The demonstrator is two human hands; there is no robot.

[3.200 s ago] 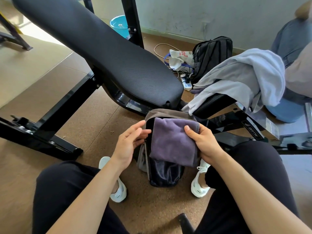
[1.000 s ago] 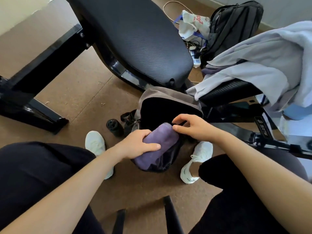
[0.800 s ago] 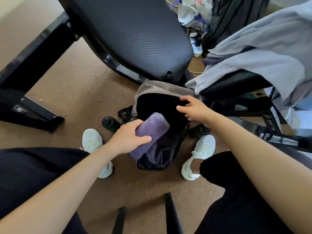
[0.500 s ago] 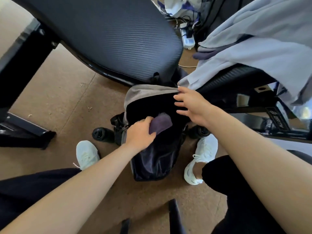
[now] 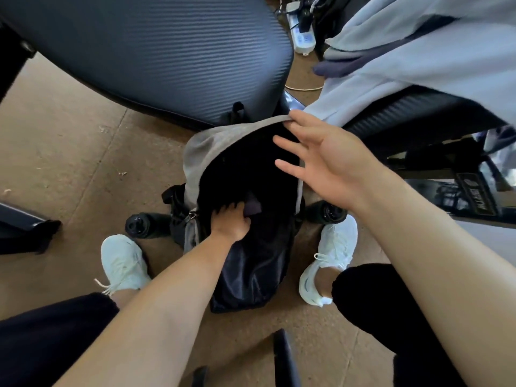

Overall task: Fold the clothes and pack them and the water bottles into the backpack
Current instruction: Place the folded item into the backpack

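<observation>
Two hands meet at one backpack (image 5: 251, 270) on the floor (image 5: 69, 163): your left hand (image 5: 230, 223) reaches inside, fingers curled round the one folded purple cloth (image 5: 253, 207); your right hand (image 5: 326, 163), fingers spread, touches the grey flap (image 5: 220, 136). Two black bottles flank it, left bottle (image 5: 142, 224) and right bottle (image 5: 325, 213). One pale garment (image 5: 418, 60) hangs beyond.

The grey cloth backpack (image 5: 212, 143) at my feet is matt and woven on top, but its dark lower panel (image 5: 251, 269) looks slick and shiny, like nylon. The folded purple cloth (image 5: 252, 206) inside is soft and matt. The black bench pad (image 5: 167, 51) is ribbed with a dull sheen, the brown floor (image 5: 55, 135) rough and grainy, and the pale blue garment (image 5: 418, 60) fleecy.
</observation>
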